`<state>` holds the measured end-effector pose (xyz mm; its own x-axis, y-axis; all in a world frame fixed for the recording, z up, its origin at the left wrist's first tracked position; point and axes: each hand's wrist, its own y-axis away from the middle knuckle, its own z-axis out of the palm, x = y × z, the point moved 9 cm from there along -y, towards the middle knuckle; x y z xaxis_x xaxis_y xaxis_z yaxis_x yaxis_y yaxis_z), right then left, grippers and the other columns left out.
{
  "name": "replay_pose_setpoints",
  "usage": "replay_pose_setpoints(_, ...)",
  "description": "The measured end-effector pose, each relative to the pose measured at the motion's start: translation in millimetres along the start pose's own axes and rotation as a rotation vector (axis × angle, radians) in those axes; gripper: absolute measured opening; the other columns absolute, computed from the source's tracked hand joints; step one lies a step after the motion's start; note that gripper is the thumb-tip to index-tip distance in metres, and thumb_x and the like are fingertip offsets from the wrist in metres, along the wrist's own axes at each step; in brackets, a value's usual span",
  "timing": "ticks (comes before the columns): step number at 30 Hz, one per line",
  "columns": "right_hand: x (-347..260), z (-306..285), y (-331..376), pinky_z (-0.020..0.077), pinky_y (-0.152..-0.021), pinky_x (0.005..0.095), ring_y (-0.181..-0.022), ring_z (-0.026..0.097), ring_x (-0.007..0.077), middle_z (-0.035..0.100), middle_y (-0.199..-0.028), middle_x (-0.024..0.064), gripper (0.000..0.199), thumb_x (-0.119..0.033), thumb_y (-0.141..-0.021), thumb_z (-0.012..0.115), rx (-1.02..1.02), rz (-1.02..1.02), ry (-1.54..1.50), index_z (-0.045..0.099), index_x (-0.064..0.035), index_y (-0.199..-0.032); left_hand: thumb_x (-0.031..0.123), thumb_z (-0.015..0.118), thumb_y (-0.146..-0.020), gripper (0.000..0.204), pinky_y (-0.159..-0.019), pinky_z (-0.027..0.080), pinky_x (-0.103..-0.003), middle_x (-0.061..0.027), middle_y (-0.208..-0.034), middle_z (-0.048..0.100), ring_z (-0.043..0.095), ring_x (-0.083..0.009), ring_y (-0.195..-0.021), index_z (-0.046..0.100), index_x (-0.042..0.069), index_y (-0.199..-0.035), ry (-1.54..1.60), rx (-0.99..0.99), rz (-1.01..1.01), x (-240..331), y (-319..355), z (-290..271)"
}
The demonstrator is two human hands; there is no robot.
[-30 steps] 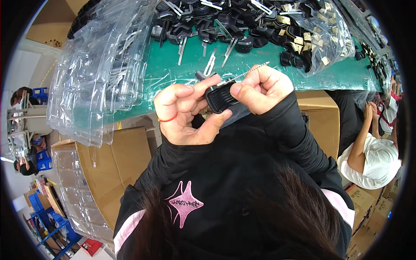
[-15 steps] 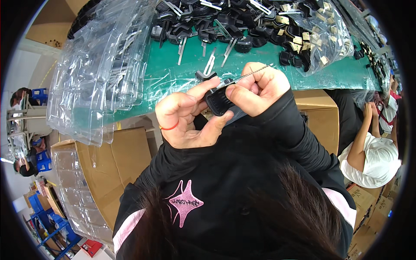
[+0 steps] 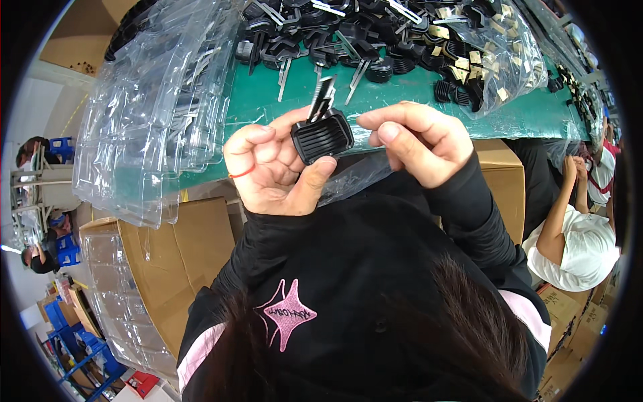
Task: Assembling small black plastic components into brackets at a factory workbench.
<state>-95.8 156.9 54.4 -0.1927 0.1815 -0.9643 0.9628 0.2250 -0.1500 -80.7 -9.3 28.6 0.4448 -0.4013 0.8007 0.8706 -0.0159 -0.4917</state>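
My left hand (image 3: 271, 171) holds a small black plastic part with a ribbed, rounded-square face (image 3: 323, 139), its thumb on the lower edge and fingers behind. A flat metal prong piece (image 3: 323, 96) sticks up from the part's top edge. To the right, my right hand (image 3: 432, 144) is apart from it, thumb and forefinger extended with a gap between them and nothing visible held. Beyond both hands, a heap of similar black parts with metal prongs (image 3: 321, 50) lies on the green table (image 3: 261, 100).
Stacked clear plastic trays (image 3: 154, 114) stand at the left of the table. A clear bag (image 3: 512, 60) with black parts and pale tabs lies at the back right. Cardboard boxes (image 3: 177, 251) (image 3: 502, 181) flank me below the table edge. Another person (image 3: 569, 241) sits at right.
My right hand has let go of the part and drawn right. My left hand has tilted the part so its ribbed face shows, with the metal prongs now pointing up.
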Motion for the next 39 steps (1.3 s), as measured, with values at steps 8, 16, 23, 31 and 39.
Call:
replay_pose_setpoints(8, 13.0, 26.2, 10.5, 0.0463, -0.057, 0.0193, -0.063, 0.057, 0.0051, 0.063, -0.078, 0.0032, 0.022, -0.002, -0.082, 0.061, 0.008, 0.012, -0.091, 0.063, 0.0029, -0.104, -0.008, 0.059, -0.080, 0.057, -0.090, 0.047, -0.031, -0.0175, -0.119, 0.051, 0.055, -0.0196, -0.105, 0.033, 0.007, -0.128, -0.007, 0.088, -0.290, -30.3, 4.2, 2.0)
replay_pose_setpoints(16, 19.2, 29.6, 7.0, 0.0483, -0.055, 0.0202, -0.058, 0.061, 0.0087, 0.060, -0.068, 0.0042, 0.014, 0.001, -0.080, 0.060, 0.081, 0.025, -0.163, 0.062, 0.0048, -0.093, 0.011, 0.054, -0.090, 0.022, -0.047, 0.042, -0.020, -0.0007, -0.070, 0.056, 0.050, -0.0053, -0.053, 0.051, 0.005, -0.111, -0.126, 0.073, -0.592, -43.3, 21.5, 11.6)
replay_pose_setpoints(23, 4.2, 29.2, -3.2, 0.0428, -0.043, 0.0243, -0.043, 0.053, 0.0084, 0.052, -0.051, 0.0052, 0.017, -0.002, -0.071, 0.062, 0.133, -0.105, 0.145, 0.045, -0.0019, -0.070, 0.026, 0.052, -0.093, 0.026, -0.045, 0.036, -0.019, 0.0014, -0.065, 0.055, 0.046, -0.0038, -0.049, 0.054, 0.003, -0.105, -0.215, 0.152, -0.508, -38.8, 23.7, 14.0)
replay_pose_setpoints(31, -1.2, 29.7, -3.4, 0.0443, -0.044, 0.0281, -0.047, 0.055, 0.0175, 0.052, -0.057, 0.0087, 0.020, -0.010, -0.071, 0.064, 0.067, -0.192, 0.278, 0.046, -0.0021, -0.072, 0.020, 0.051, -0.093, 0.021, -0.043, 0.036, -0.019, 0.0001, -0.069, 0.054, 0.047, -0.0039, -0.051, 0.052, 0.004, -0.107, -0.132, 0.121, -0.611, -46.4, 28.4, 9.3)
replay_pose_setpoints(39, -17.1, 29.5, -3.2, 0.0351, -0.037, 0.0193, -0.041, 0.044, 0.0038, 0.049, -0.051, 0.0009, 0.020, -0.008, -0.071, 0.070, 0.087, -0.416, 0.373, 0.052, -0.0033, -0.068, 0.021, 0.048, -0.095, 0.026, -0.040, 0.035, -0.019, -0.0007, -0.069, 0.051, 0.046, -0.0045, -0.050, 0.044, 0.004, -0.114, 0.038, -0.033, -0.731, -53.9, 33.8, 20.1)
